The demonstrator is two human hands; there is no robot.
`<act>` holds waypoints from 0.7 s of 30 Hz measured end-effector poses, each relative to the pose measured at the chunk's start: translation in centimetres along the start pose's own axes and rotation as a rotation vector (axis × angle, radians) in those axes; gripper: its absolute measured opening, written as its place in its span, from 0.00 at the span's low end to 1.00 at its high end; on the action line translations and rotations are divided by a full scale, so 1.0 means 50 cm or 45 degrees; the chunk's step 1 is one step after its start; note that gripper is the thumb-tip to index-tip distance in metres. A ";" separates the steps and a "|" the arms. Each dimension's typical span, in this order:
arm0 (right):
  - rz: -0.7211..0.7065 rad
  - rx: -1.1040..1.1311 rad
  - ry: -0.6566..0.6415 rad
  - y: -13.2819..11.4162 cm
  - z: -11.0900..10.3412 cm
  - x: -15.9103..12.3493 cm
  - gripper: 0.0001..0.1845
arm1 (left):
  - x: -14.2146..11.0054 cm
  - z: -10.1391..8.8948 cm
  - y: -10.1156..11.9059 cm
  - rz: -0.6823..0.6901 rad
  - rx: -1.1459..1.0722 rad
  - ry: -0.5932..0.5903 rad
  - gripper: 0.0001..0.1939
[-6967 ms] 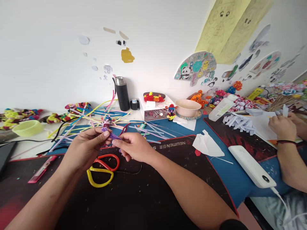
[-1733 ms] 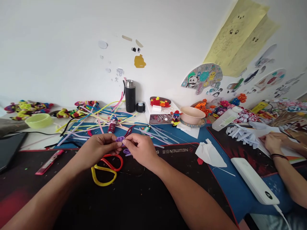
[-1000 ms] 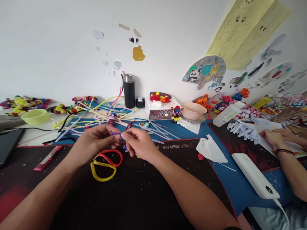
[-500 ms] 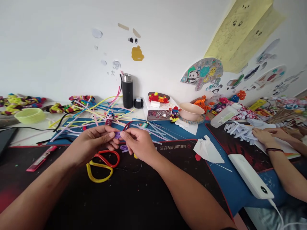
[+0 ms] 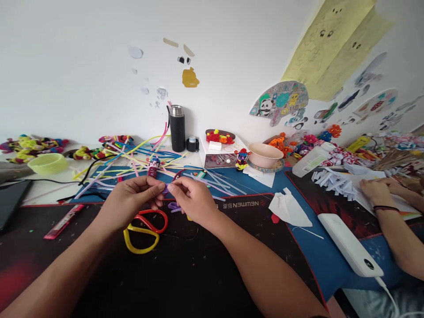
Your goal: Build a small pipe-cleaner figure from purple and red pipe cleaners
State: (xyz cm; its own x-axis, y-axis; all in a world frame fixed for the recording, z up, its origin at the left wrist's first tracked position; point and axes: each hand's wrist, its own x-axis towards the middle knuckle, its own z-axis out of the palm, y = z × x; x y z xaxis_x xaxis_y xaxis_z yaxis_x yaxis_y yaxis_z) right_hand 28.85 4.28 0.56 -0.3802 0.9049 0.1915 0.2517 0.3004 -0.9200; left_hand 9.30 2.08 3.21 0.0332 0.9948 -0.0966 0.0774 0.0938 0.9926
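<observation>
Purple and fuzzy, the small piece [image 5: 165, 189] was between my left hand [image 5: 127, 201] and right hand [image 5: 196, 201], both pinching it, neither nearer; it was over the black mat's [image 5: 198, 282] far edge, short of the desk's [image 5: 39, 190] far edge, its long axis hidden

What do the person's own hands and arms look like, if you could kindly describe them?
The left hand and right hand are bare, with no gloves, rings or watch visible. Both forearms are uncovered, without markings that I can make out. A dark edge, possibly a sleeve, just shows beside the right arm.
</observation>
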 end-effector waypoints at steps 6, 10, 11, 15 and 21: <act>-0.168 -0.448 0.051 -0.003 0.003 -0.007 0.12 | 0.004 -0.006 -0.004 0.013 0.074 -0.053 0.26; -0.219 -0.577 -0.004 -0.005 0.003 -0.009 0.14 | 0.001 -0.010 0.005 0.011 0.117 -0.061 0.27; -0.232 -0.603 -0.022 -0.005 0.002 -0.009 0.13 | 0.001 -0.011 0.008 0.005 0.129 -0.069 0.27; -0.247 -0.670 -0.077 -0.002 0.004 -0.008 0.13 | 0.000 -0.009 0.010 0.004 0.144 -0.094 0.25; -0.251 -0.778 -0.103 -0.001 0.008 -0.006 0.16 | 0.010 -0.006 -0.006 -0.043 0.034 -0.106 0.23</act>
State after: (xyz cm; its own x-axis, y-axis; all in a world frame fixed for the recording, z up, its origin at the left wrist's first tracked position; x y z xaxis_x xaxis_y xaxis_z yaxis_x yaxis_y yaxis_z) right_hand 28.58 3.89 0.40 -0.5308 0.7967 0.2890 0.6223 0.5979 -0.5051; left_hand 8.97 2.54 2.90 0.1126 0.9841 -0.1371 0.1064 0.1252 0.9864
